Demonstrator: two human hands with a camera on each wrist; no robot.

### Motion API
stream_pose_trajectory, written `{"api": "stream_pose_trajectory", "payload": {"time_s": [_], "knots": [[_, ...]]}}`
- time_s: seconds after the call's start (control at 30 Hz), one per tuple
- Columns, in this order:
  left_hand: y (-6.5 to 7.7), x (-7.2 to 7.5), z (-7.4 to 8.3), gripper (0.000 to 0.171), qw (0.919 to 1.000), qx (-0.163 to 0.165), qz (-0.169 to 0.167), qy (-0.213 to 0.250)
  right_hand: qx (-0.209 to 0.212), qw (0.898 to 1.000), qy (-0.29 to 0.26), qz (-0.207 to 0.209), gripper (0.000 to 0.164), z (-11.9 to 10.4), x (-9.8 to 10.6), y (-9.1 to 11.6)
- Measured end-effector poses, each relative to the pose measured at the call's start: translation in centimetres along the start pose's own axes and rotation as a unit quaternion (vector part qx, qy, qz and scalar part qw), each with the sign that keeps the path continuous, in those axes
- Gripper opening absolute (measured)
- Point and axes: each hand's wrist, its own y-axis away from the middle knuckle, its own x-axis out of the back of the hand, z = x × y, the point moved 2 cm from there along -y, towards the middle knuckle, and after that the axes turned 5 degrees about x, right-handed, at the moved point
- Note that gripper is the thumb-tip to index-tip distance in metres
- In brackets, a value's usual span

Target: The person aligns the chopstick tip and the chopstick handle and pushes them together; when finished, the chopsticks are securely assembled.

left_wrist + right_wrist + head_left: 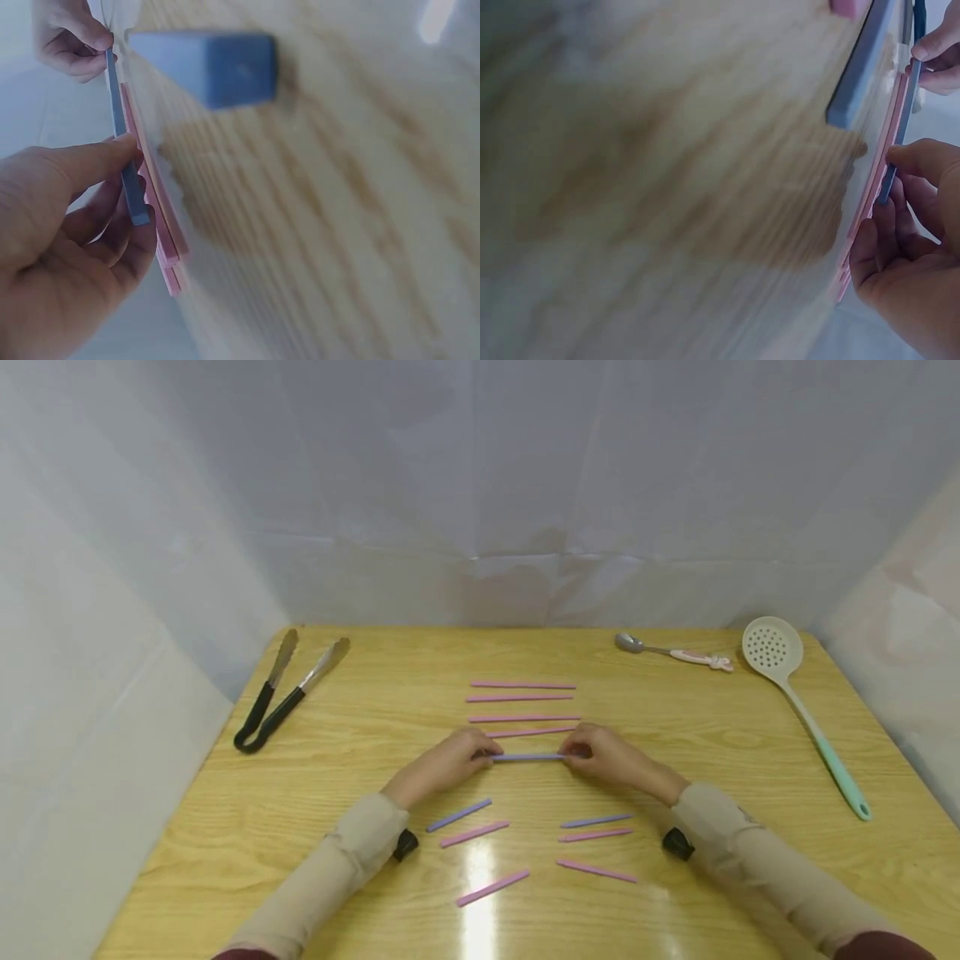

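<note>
My left hand (453, 762) pinches one end of a thin, square-sided blue stick (528, 757) between thumb and fingers. At the stick's other end, my right hand (613, 762) pinches it the same way. The stick runs level from hand to hand. Just beyond it several pink sticks (521, 719) lie in near-parallel rows, the closest partly hidden by my left hand. In the left wrist view the blue stick (118, 112) shows its squared end past my thumb. The right wrist view shows its other end (886, 189) between my fingers. Whether it touches the table is hard to tell.
Nearer me lie a blue stick (459, 815) and pink sticks (493, 888) on the left, with another blue stick (596, 821) and pink sticks (597, 871) on the right. Black-handled tongs (273, 710) lie far left; a spoon (693, 657) and a slotted skimmer (806, 718) lie right.
</note>
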Motion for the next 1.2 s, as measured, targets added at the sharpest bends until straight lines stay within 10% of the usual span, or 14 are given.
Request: {"api": "stream_pose_trajectory", "payload": {"time_s": [1.2], "knots": [[0.28, 0.12, -0.18, 0.02, 0.9993, 0.014, 0.003, 0.036, -0.014, 0.999, -0.035, -0.018, 0.009, 0.41, 0.09, 0.07]]}}
